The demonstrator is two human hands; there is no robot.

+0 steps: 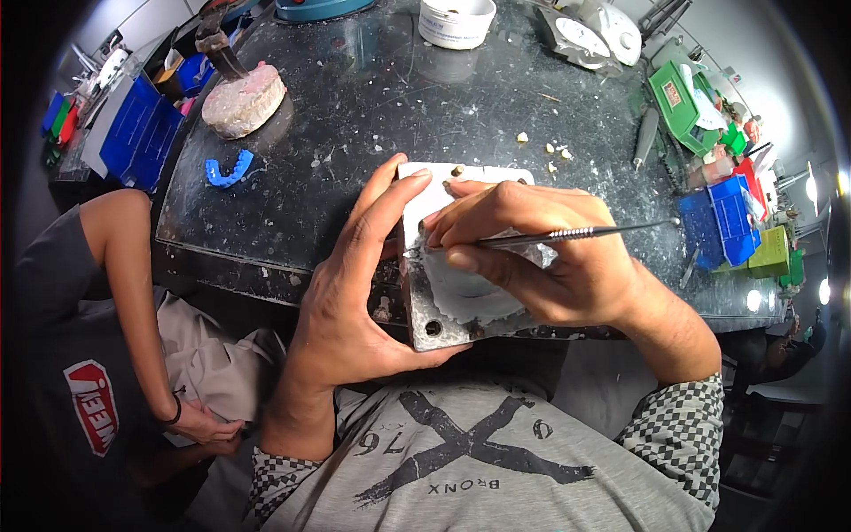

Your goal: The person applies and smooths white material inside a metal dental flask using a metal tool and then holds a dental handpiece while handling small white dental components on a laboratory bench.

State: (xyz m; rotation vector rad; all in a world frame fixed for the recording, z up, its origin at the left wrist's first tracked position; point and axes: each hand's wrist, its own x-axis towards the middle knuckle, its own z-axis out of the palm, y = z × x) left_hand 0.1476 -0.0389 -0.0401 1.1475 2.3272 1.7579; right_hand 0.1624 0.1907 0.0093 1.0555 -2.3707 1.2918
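left grip (341, 279): clasping metal plate (424, 306) around left side | right grip (563, 262): pinching slim tool (616, 230) over plate | desk (372, 115), left: blue arch-shaped piece (228, 181)

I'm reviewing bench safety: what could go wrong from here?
The tool in the right hand points toward the left hand, so a slip might jab it. The block reaches the table's near edge, so it could drop if the left hand's grip loosens.
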